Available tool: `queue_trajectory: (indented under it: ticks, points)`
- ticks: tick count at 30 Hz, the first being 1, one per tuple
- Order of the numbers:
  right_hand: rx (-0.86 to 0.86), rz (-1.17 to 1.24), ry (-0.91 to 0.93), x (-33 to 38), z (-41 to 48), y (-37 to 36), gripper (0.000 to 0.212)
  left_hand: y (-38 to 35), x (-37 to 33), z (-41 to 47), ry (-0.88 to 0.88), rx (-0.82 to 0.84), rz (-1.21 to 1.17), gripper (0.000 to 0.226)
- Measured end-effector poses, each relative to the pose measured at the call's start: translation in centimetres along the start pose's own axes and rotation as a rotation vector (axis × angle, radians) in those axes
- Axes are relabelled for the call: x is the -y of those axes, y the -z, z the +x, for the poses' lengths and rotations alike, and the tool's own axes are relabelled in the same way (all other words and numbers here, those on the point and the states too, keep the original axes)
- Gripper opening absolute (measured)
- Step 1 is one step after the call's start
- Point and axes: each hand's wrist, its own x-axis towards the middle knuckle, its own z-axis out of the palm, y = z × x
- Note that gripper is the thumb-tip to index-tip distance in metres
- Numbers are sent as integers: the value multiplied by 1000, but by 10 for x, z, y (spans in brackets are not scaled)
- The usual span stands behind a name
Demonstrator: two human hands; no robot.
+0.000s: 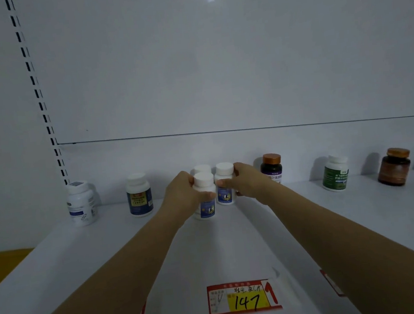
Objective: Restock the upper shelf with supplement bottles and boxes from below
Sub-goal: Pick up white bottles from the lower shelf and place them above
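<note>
Both my arms reach over the white upper shelf point(235, 243). My left hand point(183, 195) grips a white-capped bottle with a blue label point(206, 198), standing on the shelf. My right hand point(244, 181) grips a matching bottle point(225, 184) just to its right and slightly further back. A third white-capped bottle point(202, 169) stands behind them near the back panel, mostly hidden.
Along the back stand a white bottle point(81, 203), a dark-blue-label bottle point(139, 194), a dark bottle with a copper cap point(271, 168), a green-label bottle point(335, 174) and a brown jar point(394, 166). A price tag reading 147 point(243, 297) sits at the front edge.
</note>
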Motion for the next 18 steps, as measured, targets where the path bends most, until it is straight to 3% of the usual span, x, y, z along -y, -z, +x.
queue_trajectory:
  ticks: [18]
  points:
    - [99,-84,5,-4,5,0,53,-3,5,2,-5,9,165,36]
